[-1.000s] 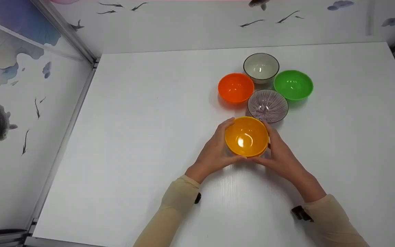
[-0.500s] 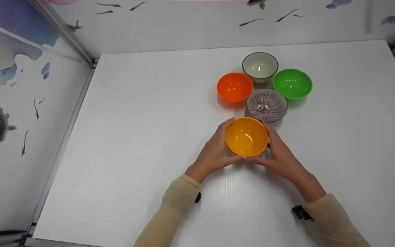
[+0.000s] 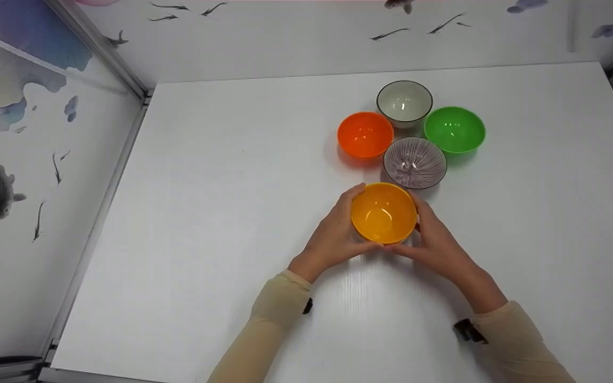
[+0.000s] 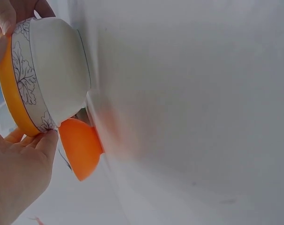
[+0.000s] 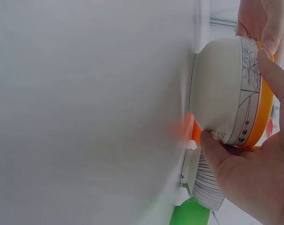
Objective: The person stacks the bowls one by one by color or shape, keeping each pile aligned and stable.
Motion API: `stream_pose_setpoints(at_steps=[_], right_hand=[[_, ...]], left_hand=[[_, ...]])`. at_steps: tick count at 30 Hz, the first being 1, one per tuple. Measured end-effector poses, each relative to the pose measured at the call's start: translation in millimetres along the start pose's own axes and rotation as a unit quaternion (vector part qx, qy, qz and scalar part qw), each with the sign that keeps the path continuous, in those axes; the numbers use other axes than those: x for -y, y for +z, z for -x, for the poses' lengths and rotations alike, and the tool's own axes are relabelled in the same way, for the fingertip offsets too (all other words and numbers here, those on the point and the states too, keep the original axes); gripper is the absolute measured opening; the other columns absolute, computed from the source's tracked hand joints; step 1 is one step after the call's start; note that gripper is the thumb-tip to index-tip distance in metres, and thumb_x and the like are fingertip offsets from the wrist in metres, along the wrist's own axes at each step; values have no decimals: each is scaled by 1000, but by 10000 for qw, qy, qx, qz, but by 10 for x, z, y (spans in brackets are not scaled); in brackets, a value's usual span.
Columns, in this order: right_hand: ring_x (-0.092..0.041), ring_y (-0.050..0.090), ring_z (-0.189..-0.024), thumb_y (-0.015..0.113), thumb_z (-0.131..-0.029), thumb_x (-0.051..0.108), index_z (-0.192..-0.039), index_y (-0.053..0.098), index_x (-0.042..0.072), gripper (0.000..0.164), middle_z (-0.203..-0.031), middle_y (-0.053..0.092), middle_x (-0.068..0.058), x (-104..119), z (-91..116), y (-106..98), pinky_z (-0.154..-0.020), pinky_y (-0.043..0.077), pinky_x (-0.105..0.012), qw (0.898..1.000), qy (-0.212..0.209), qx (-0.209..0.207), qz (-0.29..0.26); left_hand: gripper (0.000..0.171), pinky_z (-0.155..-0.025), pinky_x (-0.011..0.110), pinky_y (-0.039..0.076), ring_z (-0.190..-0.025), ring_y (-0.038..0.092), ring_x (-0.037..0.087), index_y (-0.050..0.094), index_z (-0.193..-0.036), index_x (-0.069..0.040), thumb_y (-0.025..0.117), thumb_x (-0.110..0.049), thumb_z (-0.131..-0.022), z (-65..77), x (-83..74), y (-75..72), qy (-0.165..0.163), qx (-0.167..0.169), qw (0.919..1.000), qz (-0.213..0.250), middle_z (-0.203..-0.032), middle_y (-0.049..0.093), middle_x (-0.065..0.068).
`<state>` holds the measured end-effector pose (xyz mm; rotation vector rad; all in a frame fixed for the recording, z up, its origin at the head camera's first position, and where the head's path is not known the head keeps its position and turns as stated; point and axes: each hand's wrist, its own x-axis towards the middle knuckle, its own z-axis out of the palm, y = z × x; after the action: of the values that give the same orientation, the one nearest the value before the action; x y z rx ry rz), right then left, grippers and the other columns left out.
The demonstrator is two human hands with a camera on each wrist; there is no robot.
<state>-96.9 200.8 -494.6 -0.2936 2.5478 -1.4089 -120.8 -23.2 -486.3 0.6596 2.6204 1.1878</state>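
A yellow bowl [image 3: 383,213] sits in a white bowl [image 4: 59,70] that has dark leaf drawings around its upper side. My left hand [image 3: 332,240] holds the pair from the left, fingers along the far side of the rim and thumb at the near side. From the right, my right hand [image 3: 437,244] grips them in the same way, and the thumb tips meet in front. In the right wrist view, fingers touch the white bowl [image 5: 217,89] below its yellow rim. Just behind stands a purple-striped bowl [image 3: 415,163], very close to the yellow one.
Beyond the striped bowl are an orange bowl [image 3: 365,134] on the left, a green bowl [image 3: 455,130] on the right and a pale grey bowl [image 3: 404,102] farthest back. The white table [image 3: 221,213] meets walls with fish pictures at its back and left.
Both hands keep their hold, and the bowls stay almost in place. The bright reflection inside the yellow bowl has become duller since a second ago.
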Motion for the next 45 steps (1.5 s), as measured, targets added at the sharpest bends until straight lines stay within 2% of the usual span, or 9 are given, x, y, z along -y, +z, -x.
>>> stream_pose_setpoints(at_steps=[16, 24, 32, 45], right_hand=[[-35, 32, -148, 88, -75, 37, -159, 13, 12, 115, -162, 28, -12, -4, 4, 4, -114, 36, -61, 10000, 47, -17, -16], [-35, 32, -148, 87, -76, 37, -159, 15, 12, 113, -162, 28, -11, -5, 5, 10, -115, 36, -62, 9999, 110, -23, -24], [-34, 36, -145, 89, -73, 33, -157, 17, 9, 113, -160, 31, -12, -12, 8, 13, -113, 39, -61, 9999, -96, -139, -36], [-36, 35, -146, 89, -74, 33, -157, 18, 8, 112, -160, 30, -14, 6, -1, 15, -113, 39, -61, 9999, 12, -129, -32]], left_hand=[[108, -121, 31, 35, -144, 40, 17, 16, -157, -16, 85, -39, -78, 7, -18, 13, -28, 23, 10000, -61, -162, 31, 1], [108, -123, 32, 32, -148, 36, 16, 15, -158, -16, 85, -37, -78, 17, -17, 9, -146, 65, 9999, -19, -164, 28, -1], [111, -123, 30, 32, -147, 38, 16, 17, -157, -13, 88, -35, -75, 9, 1, 12, -33, -22, 10000, -35, -163, 30, 1], [111, -122, 30, 33, -145, 39, 16, 15, -157, -14, 86, -38, -76, -7, -10, -12, -108, 121, 9997, -203, -161, 32, 3]])
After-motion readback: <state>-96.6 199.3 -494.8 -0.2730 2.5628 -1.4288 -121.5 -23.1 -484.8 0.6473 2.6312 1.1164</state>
